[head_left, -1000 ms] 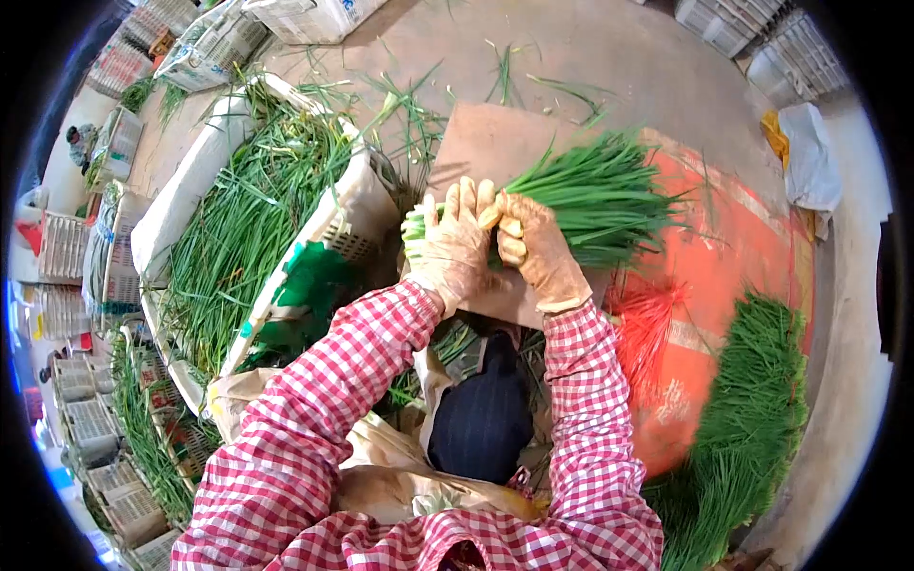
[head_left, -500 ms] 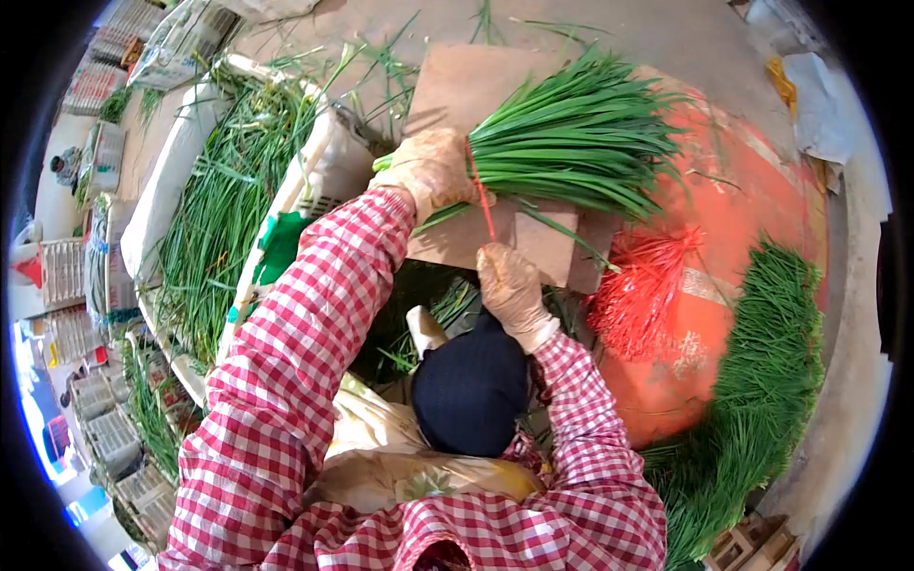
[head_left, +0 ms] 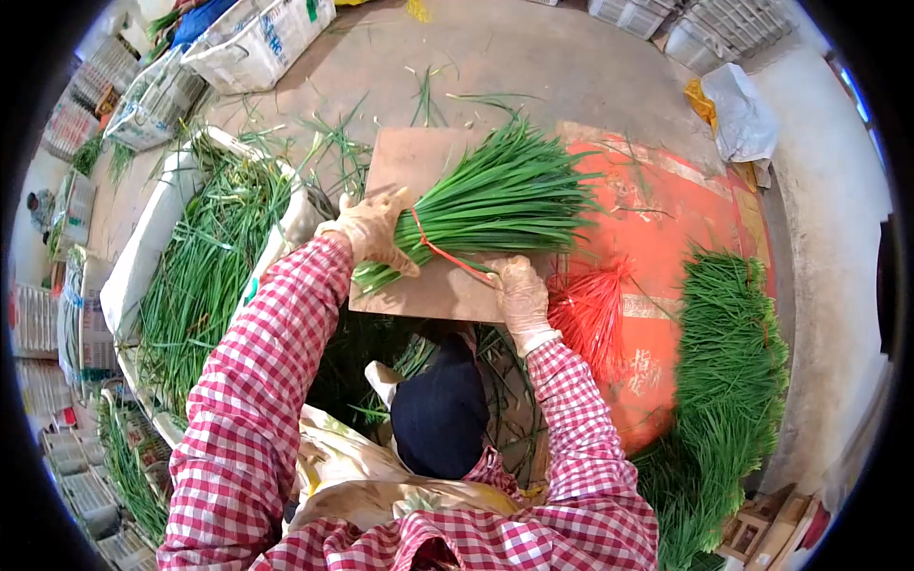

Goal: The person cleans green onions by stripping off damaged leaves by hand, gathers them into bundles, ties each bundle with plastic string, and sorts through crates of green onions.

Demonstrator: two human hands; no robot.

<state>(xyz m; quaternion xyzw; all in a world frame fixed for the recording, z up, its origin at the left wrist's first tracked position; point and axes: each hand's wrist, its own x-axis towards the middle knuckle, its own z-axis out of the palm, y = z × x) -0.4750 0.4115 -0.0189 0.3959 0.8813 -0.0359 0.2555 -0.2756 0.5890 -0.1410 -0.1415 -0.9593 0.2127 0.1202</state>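
Note:
A bunch of long green leaves [head_left: 509, 190] lies on a brown board [head_left: 409, 157], its leafy tips pointing right. Around its stem end runs a red tie [head_left: 446, 255], slanting down to the right. My gloved left hand [head_left: 371, 228] rests at the stem end with its fingers spread. My gloved right hand [head_left: 522, 293] is closed on the end of the red tie, at the board's lower right. Beside it, a bundle of red ties [head_left: 600, 314] lies on an orange-red sheet [head_left: 657, 214].
At left stands a white-lined basket [head_left: 133, 276] heaped with loose green leaves [head_left: 214, 257]. A long pile of green bunches [head_left: 728, 381] lies at right. White crates [head_left: 262, 48] stand at the back left, and a white bag [head_left: 743, 114] at the back right.
My left hand has gone from wrapped round the stems to spread beside them. The red tie, absent from sight at first, now circles the bunch, its end still in my right hand.

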